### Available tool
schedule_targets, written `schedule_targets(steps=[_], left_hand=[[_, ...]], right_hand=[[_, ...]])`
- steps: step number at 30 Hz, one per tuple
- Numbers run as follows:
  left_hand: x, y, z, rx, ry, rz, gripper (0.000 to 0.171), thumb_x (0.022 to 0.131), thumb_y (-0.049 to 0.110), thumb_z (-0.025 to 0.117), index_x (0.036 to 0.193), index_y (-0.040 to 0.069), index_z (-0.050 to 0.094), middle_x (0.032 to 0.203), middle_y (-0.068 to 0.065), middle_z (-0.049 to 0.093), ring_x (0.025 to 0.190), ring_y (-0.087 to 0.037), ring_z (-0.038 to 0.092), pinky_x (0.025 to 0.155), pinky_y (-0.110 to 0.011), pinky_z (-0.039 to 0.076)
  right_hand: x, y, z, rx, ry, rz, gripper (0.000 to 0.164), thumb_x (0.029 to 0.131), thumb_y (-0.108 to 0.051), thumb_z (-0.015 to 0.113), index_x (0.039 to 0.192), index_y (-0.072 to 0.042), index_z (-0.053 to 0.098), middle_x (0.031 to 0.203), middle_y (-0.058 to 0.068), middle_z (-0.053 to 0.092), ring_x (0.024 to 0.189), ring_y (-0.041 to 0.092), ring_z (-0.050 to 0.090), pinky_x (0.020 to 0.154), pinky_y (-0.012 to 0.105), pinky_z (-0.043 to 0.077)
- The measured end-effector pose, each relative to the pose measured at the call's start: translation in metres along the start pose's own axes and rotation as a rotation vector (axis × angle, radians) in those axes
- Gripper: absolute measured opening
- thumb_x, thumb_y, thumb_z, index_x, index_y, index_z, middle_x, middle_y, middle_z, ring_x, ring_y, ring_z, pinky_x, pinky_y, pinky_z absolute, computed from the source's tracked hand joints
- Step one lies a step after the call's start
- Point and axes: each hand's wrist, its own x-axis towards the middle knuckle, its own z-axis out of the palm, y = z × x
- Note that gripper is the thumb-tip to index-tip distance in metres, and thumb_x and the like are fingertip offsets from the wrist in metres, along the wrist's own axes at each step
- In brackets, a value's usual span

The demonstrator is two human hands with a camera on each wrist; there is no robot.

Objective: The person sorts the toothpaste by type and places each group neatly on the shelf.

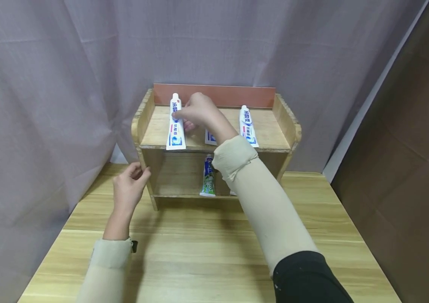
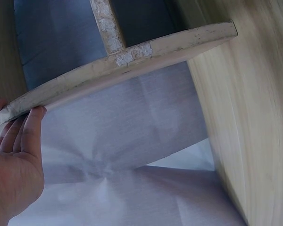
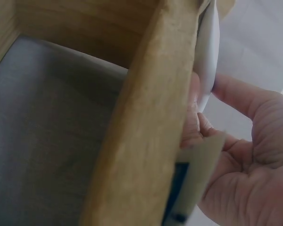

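Observation:
On the left of the top tier of a small wooden shelf [image 1: 267,134], my right hand [image 1: 201,111] pinches a white-and-blue toothpaste tube [image 1: 176,134] between thumb and fingers. Its cap points toward the back. The right wrist view shows the tube's white edge [image 3: 208,56] between thumb and fingers, just behind the tier's front edge. My left hand [image 1: 128,189] grips the shelf's left side panel [image 2: 170,51], fingers on the outer face and thumb across the edge. A second white toothpaste tube [image 1: 210,138] lies mid-tier, partly hidden by my right arm.
Another white toothpaste tube [image 1: 248,126] lies at the right of the top tier. A green-and-blue toothpaste tube [image 1: 208,181] is on the lower tier, beside a mostly hidden white end. The shelf stands on a wooden table [image 1: 191,261], with grey curtain [image 1: 214,42] behind.

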Motion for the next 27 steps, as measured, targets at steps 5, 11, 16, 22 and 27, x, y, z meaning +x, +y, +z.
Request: schedule_targets(steps=[5,11,16,22,27], left_hand=[[-0.001,0.0,0.001,-0.008,-0.006,0.008,0.02,0.091,0.024,0.072,0.102,0.007,0.075,0.099,-0.012,0.076,0.091,-0.026,0.075,0.08,-0.035,0.061],[0.0,0.001,0.002,-0.009,0.007,0.028,0.018,0.091,0.022,0.072,0.101,0.008,0.075,0.097,-0.011,0.077,0.089,-0.025,0.075,0.078,-0.035,0.061],[0.0,0.002,0.002,-0.001,0.015,0.041,0.017,0.091,0.022,0.073,0.1,0.007,0.075,0.095,-0.011,0.077,0.087,-0.025,0.076,0.077,-0.036,0.062],[0.0,0.002,0.003,0.009,0.02,0.03,0.017,0.091,0.021,0.072,0.099,0.007,0.075,0.095,-0.01,0.077,0.086,-0.026,0.076,0.076,-0.038,0.062],[0.0,0.0,0.004,-0.005,0.016,0.03,0.016,0.091,0.02,0.073,0.099,0.006,0.075,0.096,-0.011,0.077,0.088,-0.027,0.075,0.077,-0.034,0.061]], right_hand=[[0.009,-0.003,0.0,-0.04,0.002,0.024,0.026,0.09,-0.027,0.076,0.086,-0.002,0.069,0.075,0.008,0.072,0.056,0.013,0.066,0.059,0.024,0.059],[0.018,-0.001,-0.001,-0.132,0.033,0.071,0.028,0.091,-0.03,0.075,0.096,-0.005,0.062,0.069,0.004,0.067,0.053,0.012,0.063,0.057,0.022,0.055],[0.022,0.005,0.001,-0.179,0.026,0.095,0.029,0.092,-0.032,0.073,0.096,-0.005,0.063,0.063,0.002,0.063,0.051,0.012,0.061,0.054,0.021,0.054],[0.021,0.008,0.005,-0.187,0.045,0.08,0.029,0.092,-0.033,0.074,0.09,-0.005,0.065,0.063,0.003,0.064,0.051,0.012,0.062,0.053,0.022,0.056],[0.02,0.008,0.007,-0.229,0.07,0.08,0.03,0.092,-0.036,0.073,0.087,-0.007,0.067,0.059,0.001,0.061,0.05,0.011,0.061,0.05,0.021,0.053]])
